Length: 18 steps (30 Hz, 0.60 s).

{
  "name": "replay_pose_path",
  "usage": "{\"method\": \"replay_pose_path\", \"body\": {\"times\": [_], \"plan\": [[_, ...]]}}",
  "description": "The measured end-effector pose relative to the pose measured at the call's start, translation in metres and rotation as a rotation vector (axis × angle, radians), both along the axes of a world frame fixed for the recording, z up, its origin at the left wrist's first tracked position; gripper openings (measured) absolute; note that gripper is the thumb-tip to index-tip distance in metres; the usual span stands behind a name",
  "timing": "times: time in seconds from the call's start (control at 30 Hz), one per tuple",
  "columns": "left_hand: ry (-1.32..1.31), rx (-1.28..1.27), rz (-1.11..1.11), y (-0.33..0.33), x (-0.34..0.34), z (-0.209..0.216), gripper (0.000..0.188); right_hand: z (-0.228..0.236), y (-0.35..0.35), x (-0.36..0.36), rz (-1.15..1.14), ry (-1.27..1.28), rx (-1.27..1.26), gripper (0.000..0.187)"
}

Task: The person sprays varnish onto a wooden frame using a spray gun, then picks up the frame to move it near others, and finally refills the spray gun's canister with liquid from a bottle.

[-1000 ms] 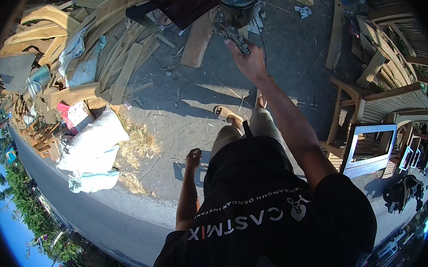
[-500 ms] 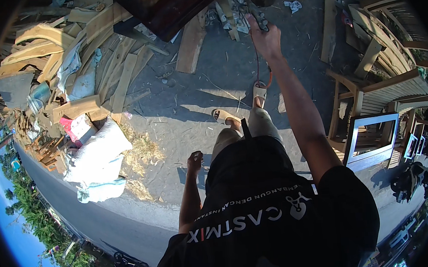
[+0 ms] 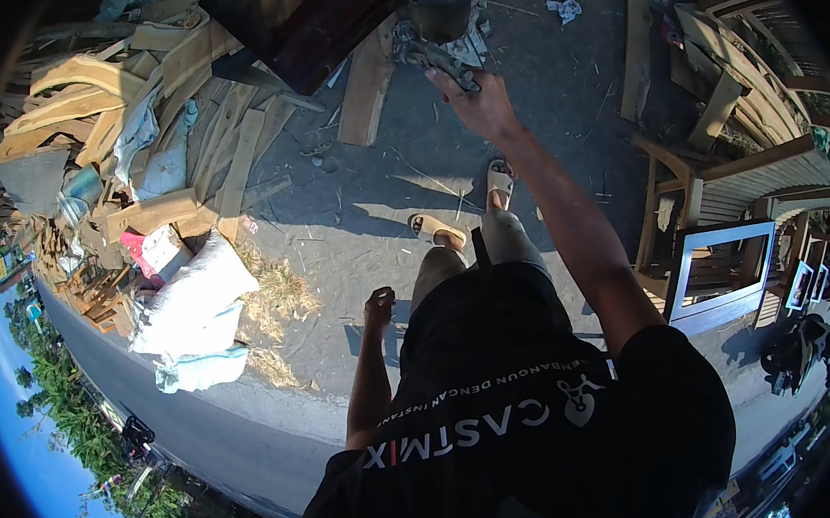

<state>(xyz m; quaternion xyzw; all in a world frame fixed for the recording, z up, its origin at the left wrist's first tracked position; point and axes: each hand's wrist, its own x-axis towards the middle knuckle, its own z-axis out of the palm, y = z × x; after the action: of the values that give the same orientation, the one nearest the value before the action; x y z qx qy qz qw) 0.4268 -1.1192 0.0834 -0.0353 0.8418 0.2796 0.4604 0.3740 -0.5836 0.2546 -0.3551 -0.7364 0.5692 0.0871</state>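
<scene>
My right hand reaches far forward, its fingers wrapped round a metal spray gun. A dark round cup sits at the gun's far end. To the left of the cup stands a glossy dark reddish-brown piece of wooden furniture, partly cut off by the upper edge; the cup looks close to it, but I cannot tell whether they touch. My left hand hangs low beside my left leg with its fingers curled in, and nothing shows in it.
Stacked wood offcuts fill the far left, with white sacks nearer me. A plank lies ahead on the ground. Wooden furniture frames and a pale window-like frame stand at right. A road runs along the left.
My right hand has moved left and slightly nearer, carrying the spray gun and its cup toward the dark furniture. The red hose seen below the hand earlier no longer shows clearly. My left hand stays put.
</scene>
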Motion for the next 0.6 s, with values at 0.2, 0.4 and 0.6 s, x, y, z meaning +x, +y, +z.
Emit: {"method": "replay_pose_path", "body": {"times": [0.2, 0.4, 0.6], "plan": [[0.007, -0.027, 0.045, 0.007, 0.017, -0.006, 0.038, -0.004, 0.013, -0.006, -0.174, 0.149, 0.139, 0.044], [-0.002, 0.001, 0.11, 0.011, 0.036, -0.014, 0.039, 0.001, 0.044, 0.003, -0.251, 0.049, 0.105, 0.045], [0.0, -0.033, 0.077, 0.029, 0.039, -0.016, 0.039, -0.006, 0.063, 0.001, -0.252, 0.184, 0.214, 0.044]]}}
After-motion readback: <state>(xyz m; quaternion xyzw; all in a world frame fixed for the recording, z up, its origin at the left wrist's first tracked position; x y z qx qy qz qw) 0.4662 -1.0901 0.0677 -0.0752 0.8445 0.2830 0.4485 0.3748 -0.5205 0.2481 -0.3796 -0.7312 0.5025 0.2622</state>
